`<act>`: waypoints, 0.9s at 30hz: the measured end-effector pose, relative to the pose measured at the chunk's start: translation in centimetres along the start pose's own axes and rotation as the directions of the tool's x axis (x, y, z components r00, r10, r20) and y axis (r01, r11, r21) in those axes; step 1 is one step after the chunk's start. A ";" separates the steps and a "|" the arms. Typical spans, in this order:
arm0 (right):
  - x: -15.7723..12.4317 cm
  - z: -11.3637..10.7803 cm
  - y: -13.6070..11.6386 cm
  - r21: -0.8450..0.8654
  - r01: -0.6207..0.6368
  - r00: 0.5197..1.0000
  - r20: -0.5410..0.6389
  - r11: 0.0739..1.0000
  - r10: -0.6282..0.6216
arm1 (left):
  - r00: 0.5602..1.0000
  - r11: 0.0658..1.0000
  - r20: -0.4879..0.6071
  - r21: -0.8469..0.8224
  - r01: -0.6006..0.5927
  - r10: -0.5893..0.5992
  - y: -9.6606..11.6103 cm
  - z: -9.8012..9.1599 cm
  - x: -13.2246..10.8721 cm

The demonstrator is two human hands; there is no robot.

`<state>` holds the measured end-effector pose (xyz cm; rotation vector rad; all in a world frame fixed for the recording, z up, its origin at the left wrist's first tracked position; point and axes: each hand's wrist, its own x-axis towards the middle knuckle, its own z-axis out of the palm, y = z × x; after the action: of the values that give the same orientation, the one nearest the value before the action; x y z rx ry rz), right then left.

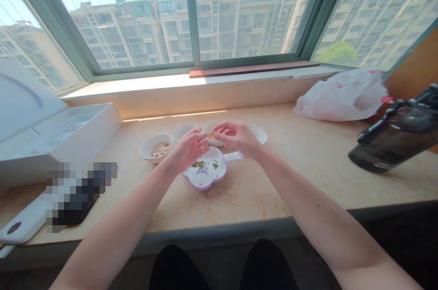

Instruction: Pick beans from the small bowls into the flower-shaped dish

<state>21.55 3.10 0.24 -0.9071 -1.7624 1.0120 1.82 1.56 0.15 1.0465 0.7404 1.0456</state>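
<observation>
Forearms converging: left hand (187,148), right hand (238,137).

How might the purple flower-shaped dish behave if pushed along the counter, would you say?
The purple flower-shaped dish looks shallow and flat, so it would probably slide, not tip. On the glossy counter it may skid easily. Its loose beans could scatter.

Both hands, left (187,148) and right (237,137), meet fingertip to fingertip above a flower-shaped plate (205,179) among small white bowls (150,149).

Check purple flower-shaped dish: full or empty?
Nearly empty: the purple dish holds only a few scattered green bits; most of its white floor is bare.
</observation>
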 end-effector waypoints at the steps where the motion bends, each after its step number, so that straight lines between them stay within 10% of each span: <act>1: 0.0 0.2 0.0 0.020 -0.016 0.999 0.029 1.000 0.015 | 1.000 1.000 0.002 -0.011 0.014 -0.014 -0.1 0.0 0.1; 12: -0.1 1.0 1.3 -0.073 -0.010 0.999 0.046 0.997 0.014 | 0.997 0.997 0.033 -0.025 0.073 -0.072 -1.1 -0.1 0.0; 16: 0.1 0.5 0.8 -0.188 0.031 0.998 -0.056 0.982 -0.043 | 0.999 0.961 0.003 0.273 -0.038 0.038 -1.6 -0.3 0.1; 21: 0.6 -1.4 0.4 -0.420 -0.066 0.954 -0.293 0.905 -0.067 | 0.974 0.543 0.196 0.809 -0.225 0.113 -2.6 -0.4 0.1; 27: 0.9 -3.4 1.2 -0.713 -0.337 0.916 -0.399 0.614 0.039 | 0.906 0.057 0.422 0.906 -0.420 -0.037 -2.1 -0.3 -0.3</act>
<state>24.62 5.27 0.43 -1.7335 -1.8004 0.1059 2.18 1.12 -1.91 2.5975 1.0531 0.3428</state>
